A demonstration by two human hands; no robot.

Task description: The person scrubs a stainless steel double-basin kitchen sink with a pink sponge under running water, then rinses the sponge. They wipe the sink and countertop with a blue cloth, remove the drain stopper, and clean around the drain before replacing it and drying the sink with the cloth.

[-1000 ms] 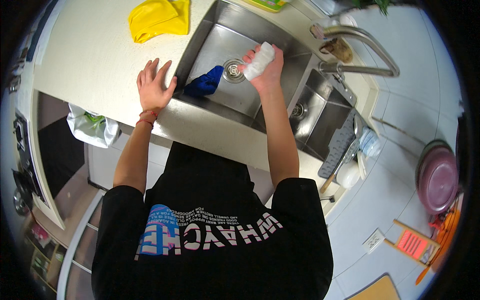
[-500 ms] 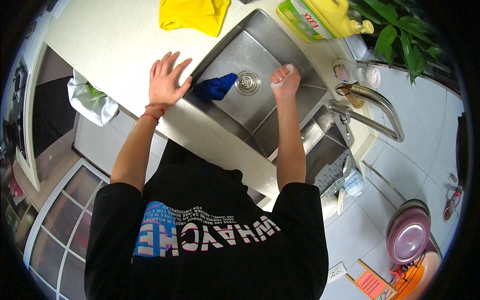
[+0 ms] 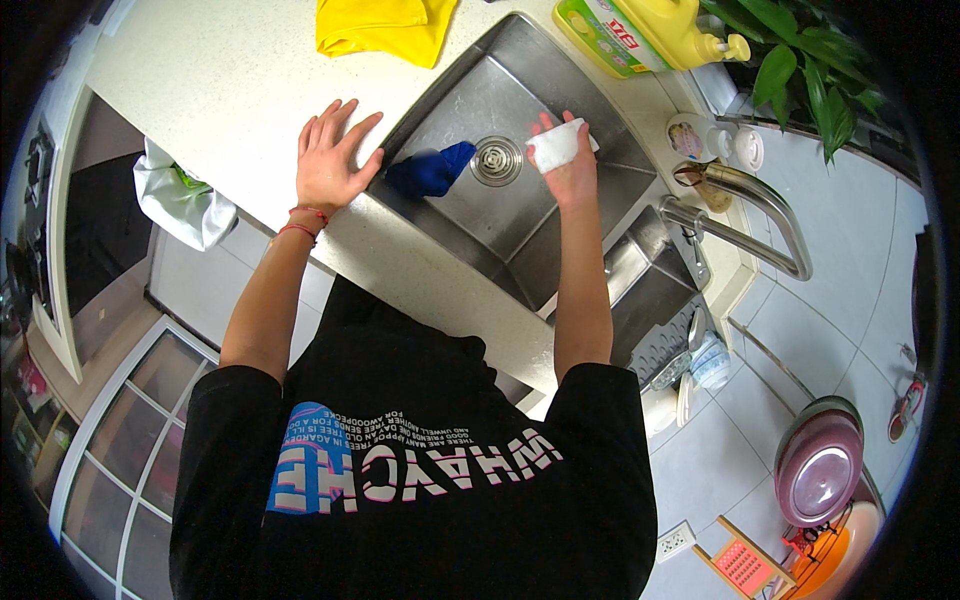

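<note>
Your right hand (image 3: 568,170) reaches straight-armed over the steel sink (image 3: 600,215), its grip wrapped around a white cup (image 3: 556,146) beside the drain (image 3: 496,160). Your left hand (image 3: 330,160) lies flat, fingers spread, on the desk (image 3: 200,90) at the sink's edge, near a blue cloth (image 3: 430,170).

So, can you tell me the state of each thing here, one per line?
left hand: open, flat on the counter
right hand: closed around a white cup
blue cloth: crumpled in the sink
faucet: no water visible
yellow cloth: bunched on the counter
</note>
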